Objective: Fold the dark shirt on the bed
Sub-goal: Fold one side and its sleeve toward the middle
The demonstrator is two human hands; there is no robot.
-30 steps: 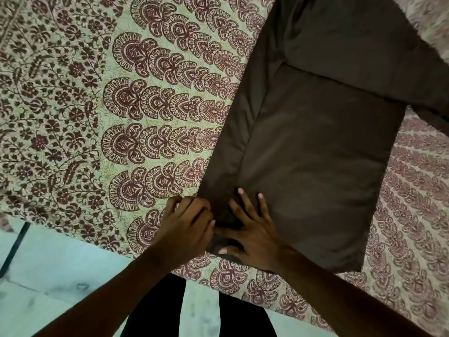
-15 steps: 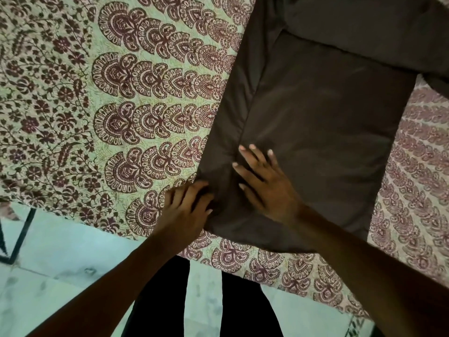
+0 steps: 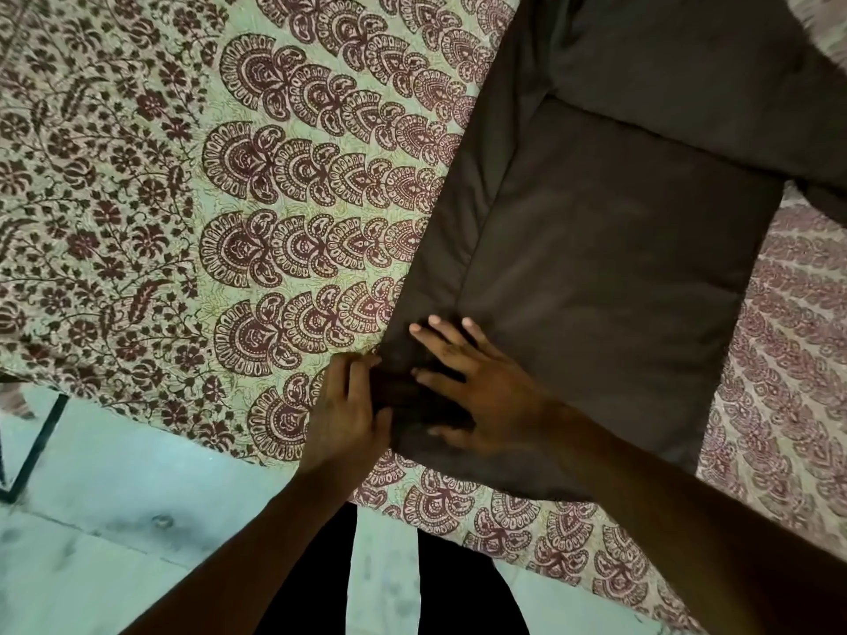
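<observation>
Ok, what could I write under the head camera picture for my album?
Both hands, left hand and right hand, press the near corner of a dark shirt on a patterned bedspread.

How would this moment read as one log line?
fold shirt | left hand at near corner | right hand flat on shirt | bed

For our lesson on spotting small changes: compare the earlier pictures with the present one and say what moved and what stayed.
The right hand slid up the dark shirt from its near left corner, then came back toward that corner, fingers spread flat. The left hand kept its grip at the shirt's left edge. The shirt's folds and the patterned bedsheet look unchanged.
</observation>
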